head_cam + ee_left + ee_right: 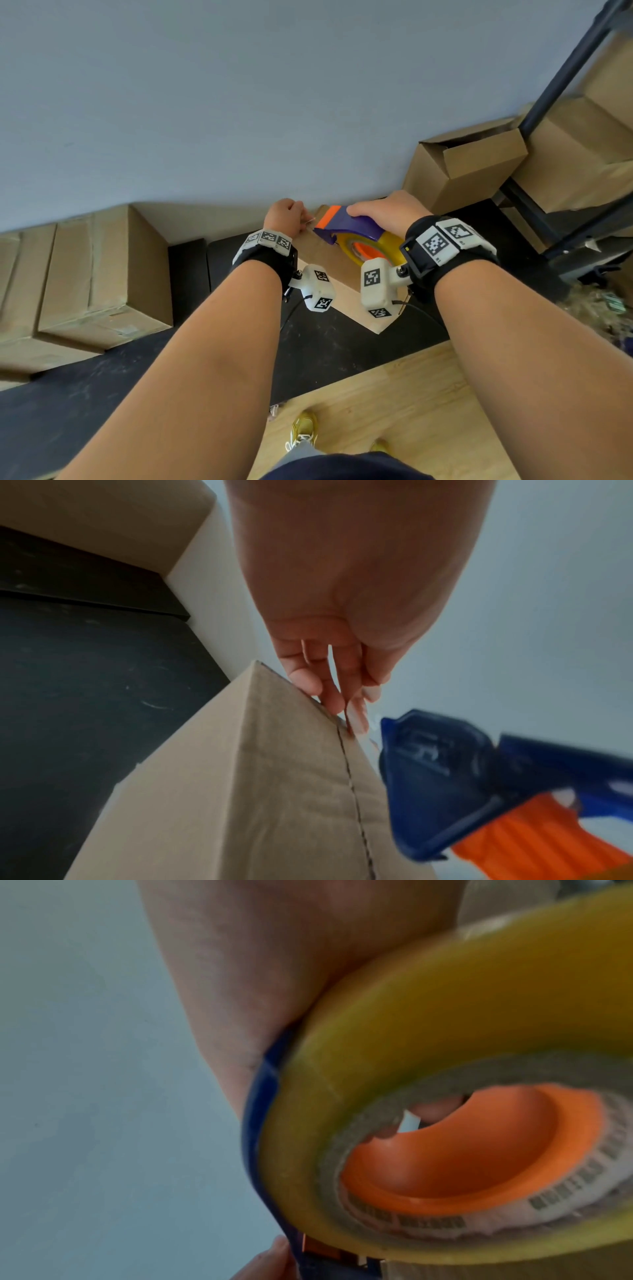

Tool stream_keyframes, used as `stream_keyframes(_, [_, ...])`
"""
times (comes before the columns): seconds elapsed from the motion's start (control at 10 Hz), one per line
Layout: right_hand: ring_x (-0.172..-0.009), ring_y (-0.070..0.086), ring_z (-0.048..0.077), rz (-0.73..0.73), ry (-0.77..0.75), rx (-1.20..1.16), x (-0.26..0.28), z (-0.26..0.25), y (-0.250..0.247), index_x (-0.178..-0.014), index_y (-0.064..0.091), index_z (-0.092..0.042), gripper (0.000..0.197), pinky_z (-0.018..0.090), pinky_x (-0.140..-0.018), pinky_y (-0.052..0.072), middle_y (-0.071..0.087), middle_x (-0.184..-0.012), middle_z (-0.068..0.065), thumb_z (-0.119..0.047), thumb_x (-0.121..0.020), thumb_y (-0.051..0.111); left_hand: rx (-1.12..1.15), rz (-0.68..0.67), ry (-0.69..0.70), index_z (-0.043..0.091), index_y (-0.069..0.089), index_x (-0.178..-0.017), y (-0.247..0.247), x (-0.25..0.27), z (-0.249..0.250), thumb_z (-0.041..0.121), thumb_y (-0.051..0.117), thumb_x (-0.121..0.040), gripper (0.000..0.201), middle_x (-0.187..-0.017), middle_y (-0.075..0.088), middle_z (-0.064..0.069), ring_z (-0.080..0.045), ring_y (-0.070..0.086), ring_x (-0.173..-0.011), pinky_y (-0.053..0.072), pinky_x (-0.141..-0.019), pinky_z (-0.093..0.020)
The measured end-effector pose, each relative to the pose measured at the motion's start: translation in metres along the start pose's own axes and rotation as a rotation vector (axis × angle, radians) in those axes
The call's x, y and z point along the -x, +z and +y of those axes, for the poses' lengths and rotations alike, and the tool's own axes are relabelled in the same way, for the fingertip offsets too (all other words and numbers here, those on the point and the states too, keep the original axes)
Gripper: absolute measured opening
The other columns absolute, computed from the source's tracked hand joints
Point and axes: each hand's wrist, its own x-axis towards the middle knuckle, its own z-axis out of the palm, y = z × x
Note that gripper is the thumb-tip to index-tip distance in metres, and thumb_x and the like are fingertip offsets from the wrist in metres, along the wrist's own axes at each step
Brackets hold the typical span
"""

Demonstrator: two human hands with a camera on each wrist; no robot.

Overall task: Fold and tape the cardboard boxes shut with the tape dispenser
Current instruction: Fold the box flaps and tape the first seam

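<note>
A cardboard box (327,265) stands on the black table (102,394) under both hands. My right hand (387,209) grips the blue and orange tape dispenser (349,226) from above; its yellowish tape roll (445,1056) with an orange hub fills the right wrist view. The dispenser's nose is near the box's far edge. My left hand (286,214) is curled at that edge and pinches the clear tape end (310,221) drawn from the dispenser. In the left wrist view its fingertips (330,699) touch the box (274,791) at the top rim beside the dispenser (445,777).
Taped cartons (102,274) stand at the left against the grey wall. An open carton (462,164) sits at the right beside a black metal rack (565,85) that holds more cartons. Wooden floor (394,394) and my shoes lie below the table's edge.
</note>
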Motion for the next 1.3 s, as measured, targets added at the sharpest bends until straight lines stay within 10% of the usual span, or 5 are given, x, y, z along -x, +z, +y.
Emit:
stream_keyframes(0.5, [-0.081,0.056,0.016,-0.023,-0.02,0.043,-0.019,0.004,0.004,-0.079,0.053,-0.022,0.03,0.025,-0.062,0.039,0.058,-0.087,-0.003,-0.047,-0.082,0.069,-0.256,0.087,-0.136,0.011,0.052,-0.058,-0.002,-0.011,-0.017,0.016,0.043,-0.093,0.037,-0.07,0.065,0.0,-0.023,0.056,-0.07,0.037,-0.055,-0.025])
stream_keyframes(0.8, [-0.101,0.059,0.022,-0.051,-0.019,0.023,-0.019,0.003,0.0,-0.104,0.058,-0.017,0.036,0.028,-0.081,0.045,0.061,-0.11,0.003,-0.046,-0.085,0.068,-0.38,-0.011,-0.216,0.015,0.049,-0.056,0.005,-0.014,-0.029,0.03,0.052,-0.094,0.041,-0.059,0.047,-0.002,-0.02,0.046,-0.059,0.033,-0.05,-0.025])
stream_keyframes(1.0, [-0.103,0.06,0.021,-0.053,-0.014,-0.005,-0.024,-0.003,0.001,-0.119,0.062,-0.017,0.05,0.033,-0.09,0.049,0.064,-0.118,0.003,-0.05,-0.082,0.069,-0.355,-0.09,-0.295,0.014,0.058,-0.076,0.004,-0.018,-0.036,0.032,0.05,-0.098,0.03,-0.066,0.04,0.007,-0.015,0.046,-0.074,0.029,-0.05,-0.012])
stream_keyframes(1.2, [-0.101,0.059,0.02,-0.061,-0.015,0.018,-0.025,0.0,0.004,-0.115,0.06,-0.018,0.044,0.03,-0.083,0.047,0.063,-0.115,0.002,-0.048,-0.083,0.069,-0.465,-0.089,-0.305,0.005,0.059,-0.128,0.005,-0.008,-0.026,0.026,0.049,-0.099,0.037,-0.127,0.061,-0.013,-0.017,0.054,-0.094,0.033,-0.049,-0.013])
stream_keyframes(1.3, [-0.099,0.058,0.02,-0.056,-0.027,0.018,-0.024,0.001,0.003,-0.101,0.058,-0.02,0.032,0.028,-0.08,0.044,0.061,-0.109,0.0,-0.046,-0.085,0.068,-0.721,-0.262,-0.245,0.011,0.065,-0.115,0.002,-0.007,-0.017,0.018,0.051,-0.094,0.027,-0.094,0.065,-0.006,-0.026,0.06,-0.089,0.043,-0.068,-0.026])
